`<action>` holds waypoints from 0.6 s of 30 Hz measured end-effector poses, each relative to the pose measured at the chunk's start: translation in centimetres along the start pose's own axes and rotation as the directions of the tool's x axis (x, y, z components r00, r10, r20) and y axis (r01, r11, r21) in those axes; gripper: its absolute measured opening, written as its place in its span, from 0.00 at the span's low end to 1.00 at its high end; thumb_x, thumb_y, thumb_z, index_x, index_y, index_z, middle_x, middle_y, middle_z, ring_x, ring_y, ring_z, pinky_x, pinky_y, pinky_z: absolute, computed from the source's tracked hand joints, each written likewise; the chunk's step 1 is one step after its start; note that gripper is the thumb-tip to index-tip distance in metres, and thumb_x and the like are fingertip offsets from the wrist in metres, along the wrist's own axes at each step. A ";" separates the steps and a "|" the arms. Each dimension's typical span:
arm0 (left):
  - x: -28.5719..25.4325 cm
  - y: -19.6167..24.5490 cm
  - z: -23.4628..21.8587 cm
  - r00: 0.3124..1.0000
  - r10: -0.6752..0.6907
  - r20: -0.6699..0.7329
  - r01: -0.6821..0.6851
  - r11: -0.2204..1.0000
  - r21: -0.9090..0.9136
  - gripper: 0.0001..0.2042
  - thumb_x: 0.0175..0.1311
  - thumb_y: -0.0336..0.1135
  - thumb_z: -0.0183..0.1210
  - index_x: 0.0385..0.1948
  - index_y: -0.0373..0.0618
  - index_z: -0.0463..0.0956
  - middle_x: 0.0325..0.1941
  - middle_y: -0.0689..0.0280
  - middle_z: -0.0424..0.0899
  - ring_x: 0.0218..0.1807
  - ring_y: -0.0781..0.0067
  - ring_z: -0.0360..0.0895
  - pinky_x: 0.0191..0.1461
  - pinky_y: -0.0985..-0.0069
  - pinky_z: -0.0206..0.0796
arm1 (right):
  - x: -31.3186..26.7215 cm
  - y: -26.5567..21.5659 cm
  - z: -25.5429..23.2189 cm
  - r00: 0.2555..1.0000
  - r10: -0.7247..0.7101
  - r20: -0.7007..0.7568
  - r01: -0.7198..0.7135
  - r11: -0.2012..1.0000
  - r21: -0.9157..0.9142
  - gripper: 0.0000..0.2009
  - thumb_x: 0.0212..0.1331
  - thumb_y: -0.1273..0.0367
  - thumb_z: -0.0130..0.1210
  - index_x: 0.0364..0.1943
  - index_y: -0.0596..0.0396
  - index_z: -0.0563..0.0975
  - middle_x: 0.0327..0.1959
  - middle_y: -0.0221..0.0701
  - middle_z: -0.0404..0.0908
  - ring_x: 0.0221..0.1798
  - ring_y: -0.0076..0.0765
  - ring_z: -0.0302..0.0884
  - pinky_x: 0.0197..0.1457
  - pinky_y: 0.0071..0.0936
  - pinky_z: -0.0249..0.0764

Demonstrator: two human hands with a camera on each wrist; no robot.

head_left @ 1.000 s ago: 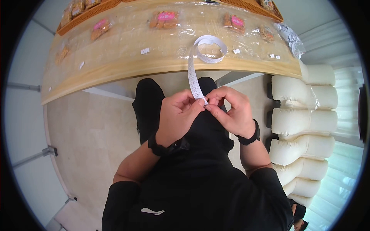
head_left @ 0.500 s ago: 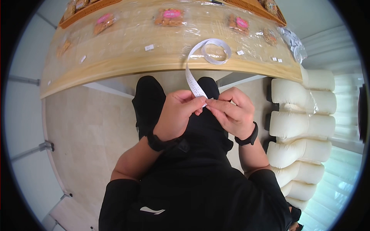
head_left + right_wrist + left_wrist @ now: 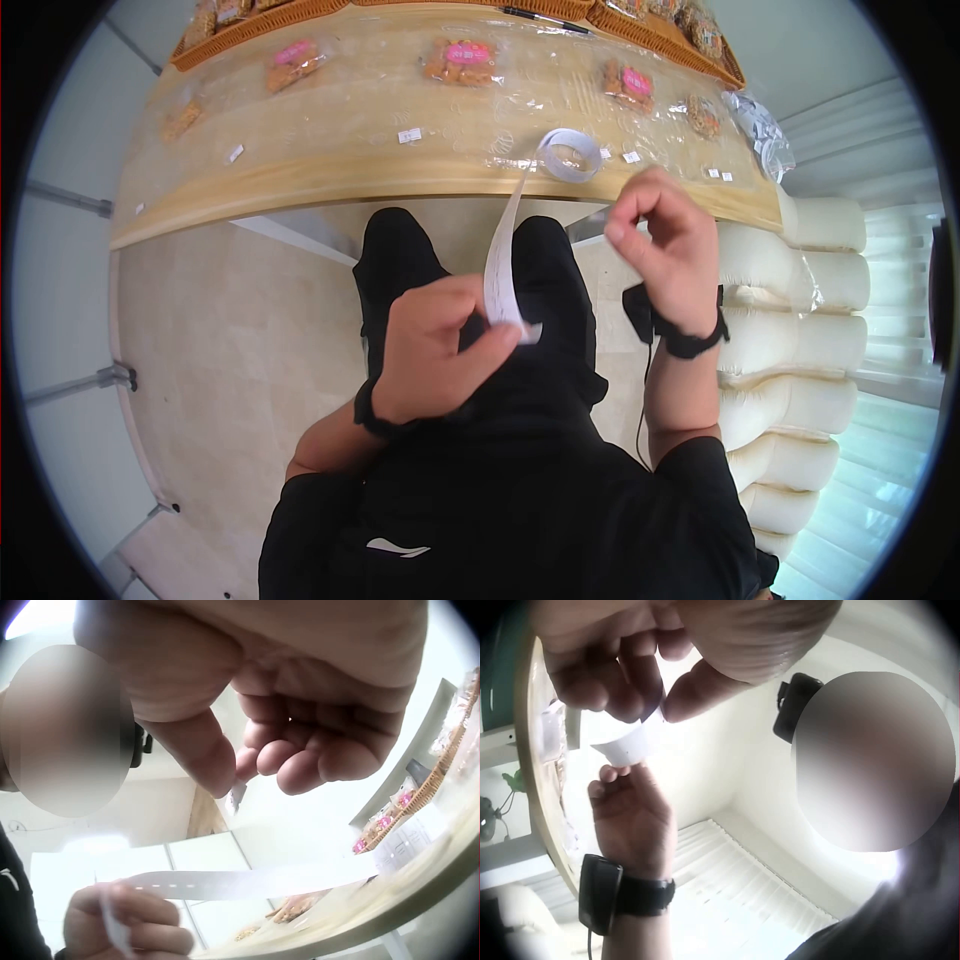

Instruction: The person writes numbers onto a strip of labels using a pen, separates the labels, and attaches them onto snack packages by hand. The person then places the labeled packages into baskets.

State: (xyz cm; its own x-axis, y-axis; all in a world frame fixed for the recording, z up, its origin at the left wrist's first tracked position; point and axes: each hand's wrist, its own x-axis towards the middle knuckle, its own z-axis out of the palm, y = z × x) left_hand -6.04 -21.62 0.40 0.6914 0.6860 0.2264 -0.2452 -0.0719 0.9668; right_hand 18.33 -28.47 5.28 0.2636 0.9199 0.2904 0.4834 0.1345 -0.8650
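A strip of white printed labels (image 3: 500, 270) runs from a loose roll (image 3: 572, 174) on the table down to my left hand (image 3: 435, 350), which pinches it between thumb and fingers over my lap. The strip's short end sticks out past the thumb. My right hand (image 3: 670, 245) is raised apart from the strip, to its right near the table edge. In the right wrist view its thumb and index fingertips pinch a small white label (image 3: 236, 798). Small labels (image 3: 409, 136) lie spaced along the table, below clear bags of snacks (image 3: 460, 62) with pink stickers.
Wicker trays (image 3: 225, 38) of bagged snacks line the table's far side, with a black pen (image 3: 545, 20) beside them. Clear plastic covers the table (image 3: 300, 195). A crumpled plastic bag (image 3: 757, 125) lies at its right end. Cream padded seats (image 3: 790, 310) stand to the right.
My right hand has come away from the strip, up and to the right, with a small label. My left hand has drawn the strip down and slightly left; the roll sits smaller and lower.
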 end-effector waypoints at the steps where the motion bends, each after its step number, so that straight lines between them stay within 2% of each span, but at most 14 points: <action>1: -0.2 1.5 -0.5 0.998 -0.026 0.053 0.029 0.998 -0.058 0.03 0.56 0.18 0.62 0.26 0.37 0.81 0.30 0.53 0.84 0.33 0.62 0.83 0.40 0.74 0.70 | 0.8 0.3 0.0 0.998 0.055 -0.009 -0.054 0.996 0.074 0.04 0.55 0.75 0.65 0.31 0.57 0.79 0.31 0.23 0.76 0.36 0.20 0.71 0.42 0.21 0.68; 2: -0.7 2.2 -1.0 0.998 -0.021 0.055 0.024 0.998 -0.055 0.03 0.56 0.18 0.62 0.26 0.37 0.81 0.30 0.53 0.84 0.33 0.62 0.83 0.40 0.74 0.70 | 1.5 0.6 0.0 0.994 0.109 -0.014 -0.106 0.983 0.148 0.04 0.57 0.75 0.64 0.32 0.57 0.79 0.31 0.21 0.77 0.36 0.18 0.71 0.42 0.19 0.68; 3: -1.2 2.6 -1.5 0.993 0.094 0.067 -0.080 0.980 -0.181 0.06 0.54 0.16 0.62 0.30 0.38 0.81 0.31 0.52 0.85 0.33 0.60 0.83 0.40 0.70 0.71 | 2.3 0.7 0.0 0.994 0.105 -0.017 -0.101 0.984 0.148 0.04 0.57 0.75 0.64 0.32 0.57 0.79 0.31 0.21 0.77 0.36 0.18 0.71 0.42 0.19 0.68; 4: -1.7 3.0 -1.8 0.976 0.208 0.066 -0.179 0.935 -0.306 0.11 0.51 0.14 0.61 0.34 0.39 0.80 0.31 0.51 0.85 0.33 0.57 0.83 0.41 0.67 0.71 | 2.9 0.7 0.0 0.988 0.154 -0.019 -0.145 0.963 0.225 0.04 0.59 0.74 0.64 0.33 0.58 0.79 0.31 0.21 0.77 0.36 0.16 0.71 0.41 0.18 0.67; 5: -2.3 3.4 -2.0 0.961 0.274 0.026 -0.240 0.880 -0.411 0.16 0.48 0.12 0.61 0.40 0.40 0.77 0.32 0.51 0.85 0.33 0.55 0.83 0.40 0.65 0.71 | 3.6 0.8 0.0 0.979 0.202 -0.017 -0.187 0.935 0.301 0.04 0.60 0.73 0.63 0.34 0.58 0.79 0.31 0.20 0.78 0.35 0.14 0.71 0.41 0.16 0.67; 6: -2.7 3.6 -2.4 0.943 0.333 -0.022 -0.298 0.809 -0.506 0.22 0.45 0.10 0.61 0.45 0.40 0.74 0.32 0.51 0.86 0.33 0.54 0.83 0.40 0.62 0.71 | 4.3 0.9 0.1 0.980 0.196 -0.019 -0.182 0.936 0.301 0.04 0.60 0.73 0.63 0.34 0.58 0.79 0.31 0.20 0.78 0.35 0.14 0.71 0.41 0.16 0.67; 7: -2.7 3.7 -3.9 0.882 0.464 0.076 -0.384 0.804 -0.453 0.29 0.43 0.11 0.62 0.52 0.42 0.68 0.32 0.51 0.86 0.28 0.56 0.82 0.34 0.64 0.70 | 4.9 1.2 0.3 0.981 0.191 -0.020 -0.176 0.935 0.306 0.04 0.61 0.72 0.63 0.35 0.57 0.80 0.31 0.20 0.79 0.35 0.14 0.72 0.40 0.15 0.67; 8: -3.2 4.0 -4.5 0.880 0.468 0.077 -0.389 0.805 -0.448 0.29 0.43 0.11 0.62 0.52 0.42 0.68 0.32 0.51 0.86 0.28 0.56 0.82 0.34 0.64 0.70 | 5.5 1.5 0.6 0.983 0.185 -0.020 -0.169 0.935 0.313 0.05 0.61 0.71 0.63 0.36 0.57 0.80 0.31 0.21 0.79 0.35 0.13 0.72 0.39 0.15 0.67; 10: -4.3 5.6 -5.3 0.850 0.525 -0.030 -0.433 0.667 -0.607 0.19 0.47 0.16 0.63 0.39 0.44 0.66 0.23 0.53 0.84 0.18 0.64 0.78 0.21 0.73 0.64 | 6.6 1.8 1.4 0.982 0.189 0.008 -0.184 0.941 0.285 0.06 0.61 0.70 0.63 0.37 0.58 0.80 0.31 0.21 0.79 0.34 0.14 0.72 0.39 0.15 0.67; 11: -4.2 6.6 -6.2 0.849 0.527 -0.030 -0.437 0.671 -0.599 0.19 0.47 0.16 0.63 0.39 0.44 0.66 0.23 0.53 0.84 0.18 0.64 0.78 0.21 0.73 0.64 | 7.1 1.8 2.0 0.980 0.196 0.044 -0.201 0.953 0.225 0.07 0.61 0.70 0.64 0.37 0.58 0.81 0.31 0.21 0.80 0.34 0.14 0.72 0.39 0.15 0.68; 13: -3.7 8.2 -7.9 0.789 0.584 0.194 -0.378 0.709 -0.595 0.19 0.45 0.15 0.65 0.25 0.47 0.60 0.23 0.51 0.85 0.17 0.64 0.77 0.17 0.76 0.62 | 8.3 2.1 3.3 0.969 0.214 0.120 -0.226 0.969 0.103 0.09 0.59 0.68 0.65 0.36 0.60 0.82 0.30 0.23 0.80 0.33 0.16 0.73 0.39 0.17 0.69; 14: -4.0 8.4 -8.1 0.787 0.585 0.194 -0.383 0.711 -0.590 0.19 0.45 0.15 0.65 0.25 0.47 0.60 0.23 0.51 0.85 0.17 0.64 0.77 0.17 0.76 0.62 | 8.8 2.0 3.8 0.970 0.207 0.124 -0.221 0.970 0.107 0.09 0.59 0.68 0.65 0.36 0.60 0.82 0.30 0.23 0.80 0.33 0.16 0.73 0.39 0.17 0.69; 16: -4.7 8.7 -8.3 0.813 0.565 0.138 -0.418 0.732 -0.537 0.24 0.46 0.16 0.66 0.20 0.50 0.54 0.23 0.52 0.86 0.17 0.64 0.77 0.17 0.75 0.62 | 9.6 1.2 5.3 0.937 0.275 0.213 -0.282 0.960 -0.001 0.10 0.58 0.66 0.66 0.35 0.60 0.83 0.29 0.24 0.81 0.33 0.17 0.74 0.38 0.19 0.71; 18: -4.7 7.6 -8.2 0.827 0.553 0.098 -0.414 0.718 -0.559 0.24 0.46 0.17 0.66 0.20 0.50 0.54 0.23 0.53 0.86 0.18 0.64 0.77 0.19 0.75 0.63 | 10.5 1.5 6.5 0.932 0.278 0.232 -0.282 0.959 -0.017 0.11 0.56 0.65 0.67 0.34 0.61 0.83 0.28 0.26 0.82 0.31 0.19 0.76 0.37 0.21 0.72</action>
State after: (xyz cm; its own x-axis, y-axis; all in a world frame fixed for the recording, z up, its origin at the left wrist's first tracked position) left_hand -16.71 -19.42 5.73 0.5029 0.4568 0.7338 -0.8425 0.0692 0.5343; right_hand 16.42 -16.17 4.37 0.1866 0.9803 -0.0650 0.4039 -0.1368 -0.9045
